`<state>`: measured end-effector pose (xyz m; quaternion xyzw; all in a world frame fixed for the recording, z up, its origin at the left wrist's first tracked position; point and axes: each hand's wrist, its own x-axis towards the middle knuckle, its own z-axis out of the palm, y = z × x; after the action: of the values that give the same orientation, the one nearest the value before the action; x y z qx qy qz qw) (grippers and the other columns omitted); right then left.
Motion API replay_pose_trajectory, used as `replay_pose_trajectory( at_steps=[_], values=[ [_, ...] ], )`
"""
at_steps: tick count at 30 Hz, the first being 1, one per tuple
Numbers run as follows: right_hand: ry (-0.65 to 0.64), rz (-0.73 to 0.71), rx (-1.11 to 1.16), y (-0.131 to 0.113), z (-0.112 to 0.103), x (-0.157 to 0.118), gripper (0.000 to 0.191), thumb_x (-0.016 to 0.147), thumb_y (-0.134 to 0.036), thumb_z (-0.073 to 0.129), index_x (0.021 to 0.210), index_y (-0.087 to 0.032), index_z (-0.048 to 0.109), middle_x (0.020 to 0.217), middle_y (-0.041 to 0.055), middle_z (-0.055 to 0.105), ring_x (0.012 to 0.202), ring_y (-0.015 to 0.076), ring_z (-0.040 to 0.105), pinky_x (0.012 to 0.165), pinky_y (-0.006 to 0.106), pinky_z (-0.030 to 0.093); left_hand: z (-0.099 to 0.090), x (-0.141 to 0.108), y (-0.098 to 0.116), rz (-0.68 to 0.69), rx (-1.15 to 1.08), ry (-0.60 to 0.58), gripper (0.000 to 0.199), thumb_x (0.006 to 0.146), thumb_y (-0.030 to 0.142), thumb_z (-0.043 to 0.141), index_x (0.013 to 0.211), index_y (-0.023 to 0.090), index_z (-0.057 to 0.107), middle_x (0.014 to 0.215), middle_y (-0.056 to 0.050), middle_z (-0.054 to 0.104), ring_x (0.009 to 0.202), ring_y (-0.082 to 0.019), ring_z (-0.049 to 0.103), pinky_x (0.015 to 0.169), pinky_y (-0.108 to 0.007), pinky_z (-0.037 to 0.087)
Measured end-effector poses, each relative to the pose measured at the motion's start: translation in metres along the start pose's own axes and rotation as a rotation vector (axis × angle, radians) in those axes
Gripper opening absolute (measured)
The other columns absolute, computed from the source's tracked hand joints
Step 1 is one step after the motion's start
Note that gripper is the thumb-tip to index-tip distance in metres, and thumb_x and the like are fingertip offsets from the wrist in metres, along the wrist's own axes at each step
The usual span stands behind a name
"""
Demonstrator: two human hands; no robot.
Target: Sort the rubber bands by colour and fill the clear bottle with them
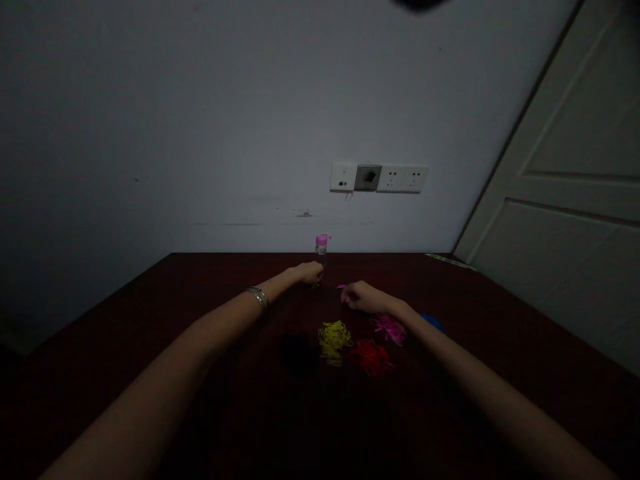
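Note:
My left hand (312,272) is closed low in front of a clear bottle (321,249) with a pink cap; a small yellowish piece shows under its fingers, and I cannot tell whether they grip it. My right hand (358,296) is closed, with a small pink strip (341,287) showing at its fingertips. Nearer to me lie a yellow pile of bands (333,341), a red pile (371,357) and a pink pile (389,329), the last beside my right wrist. A blue pile (432,322) is partly hidden behind my right forearm.
The dark red table (200,280) meets a pale wall that carries sockets (402,179). A dark pile (298,351) lies left of the yellow one, hard to make out. A thin flat strip (450,261) lies at the back right, near a white door (560,200).

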<state>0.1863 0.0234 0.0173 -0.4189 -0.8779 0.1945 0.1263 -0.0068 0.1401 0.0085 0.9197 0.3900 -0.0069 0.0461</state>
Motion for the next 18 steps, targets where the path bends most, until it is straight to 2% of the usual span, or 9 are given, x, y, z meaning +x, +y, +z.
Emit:
replay_pose_trajectory(
  at_steps=[2,5,8,10,12,14,17,18],
  values=[
    [0.023,-0.024,0.101,-0.020,0.002,0.003,0.025,0.063,-0.004,0.046,0.082,-0.010,0.063,0.070,0.0031,0.061,0.061,0.0103,0.052,0.055,0.019,0.039,0.003,-0.002,-0.001,0.015,-0.042,0.009,0.011,0.066,0.013,0.049,0.069,0.012,0.060,0.069,-0.005,0.060,0.060,-0.012,0.052,0.054,-0.019,0.036],
    [-0.029,-0.133,0.207,-0.062,0.013,0.007,0.025,0.064,-0.005,0.048,0.083,-0.012,0.063,0.071,0.0018,0.060,0.063,0.0098,0.054,0.055,0.018,0.040,0.000,-0.007,-0.001,0.021,-0.082,0.031,0.013,0.067,0.010,0.046,0.068,0.011,0.060,0.066,-0.002,0.058,0.059,-0.009,0.050,0.054,-0.017,0.035],
    [-0.100,-0.299,0.229,-0.098,0.027,0.006,0.028,0.063,-0.005,0.050,0.086,-0.014,0.064,0.076,0.0015,0.060,0.064,0.0087,0.054,0.056,0.017,0.041,-0.015,-0.022,0.001,0.028,-0.154,0.072,0.016,0.068,0.009,0.044,0.069,0.009,0.060,0.064,-0.001,0.057,0.058,-0.008,0.048,0.056,-0.017,0.034],
    [-0.150,-0.363,0.248,-0.107,0.029,0.006,0.029,0.063,-0.007,0.053,0.089,-0.015,0.063,0.084,0.0026,0.060,0.066,0.0084,0.055,0.057,0.016,0.042,-0.031,-0.041,0.001,0.067,-0.264,0.091,0.015,0.067,0.010,0.046,0.069,0.008,0.061,0.064,0.000,0.057,0.059,-0.008,0.047,0.057,-0.017,0.034],
    [-0.160,-0.347,0.264,-0.100,0.023,0.009,0.029,0.064,-0.008,0.053,0.091,-0.015,0.063,0.088,0.0033,0.060,0.066,0.0083,0.056,0.056,0.016,0.042,-0.044,-0.067,0.002,0.122,-0.370,0.064,0.016,0.065,0.011,0.047,0.072,0.008,0.061,0.066,0.000,0.057,0.059,-0.008,0.047,0.057,-0.017,0.035],
    [-0.090,-0.244,0.248,-0.081,0.014,0.018,0.029,0.065,-0.006,0.050,0.090,-0.014,0.063,0.082,0.0031,0.061,0.063,0.0087,0.055,0.056,0.017,0.042,-0.051,-0.098,0.003,0.115,-0.432,0.027,0.017,0.064,0.012,0.049,0.075,0.009,0.062,0.066,0.000,0.057,0.059,-0.008,0.046,0.057,-0.017,0.035],
    [0.119,-0.056,0.127,-0.041,0.003,0.040,0.031,0.062,0.001,0.045,0.085,-0.010,0.064,0.076,0.0045,0.062,0.065,0.0110,0.055,0.060,0.020,0.041,-0.044,-0.141,0.008,0.038,-0.504,-0.126,0.018,0.062,0.010,0.048,0.075,0.009,0.061,0.063,0.001,0.055,0.057,-0.007,0.046,0.053,-0.016,0.034],
    [0.136,-0.028,0.093,-0.029,0.003,0.049,0.032,0.062,0.001,0.045,0.085,-0.010,0.064,0.076,0.0052,0.063,0.067,0.0118,0.056,0.061,0.021,0.041,-0.039,-0.152,0.010,0.026,-0.518,-0.163,0.018,0.062,0.011,0.049,0.075,0.010,0.061,0.062,0.001,0.055,0.056,-0.007,0.045,0.052,-0.016,0.034]
  ],
)
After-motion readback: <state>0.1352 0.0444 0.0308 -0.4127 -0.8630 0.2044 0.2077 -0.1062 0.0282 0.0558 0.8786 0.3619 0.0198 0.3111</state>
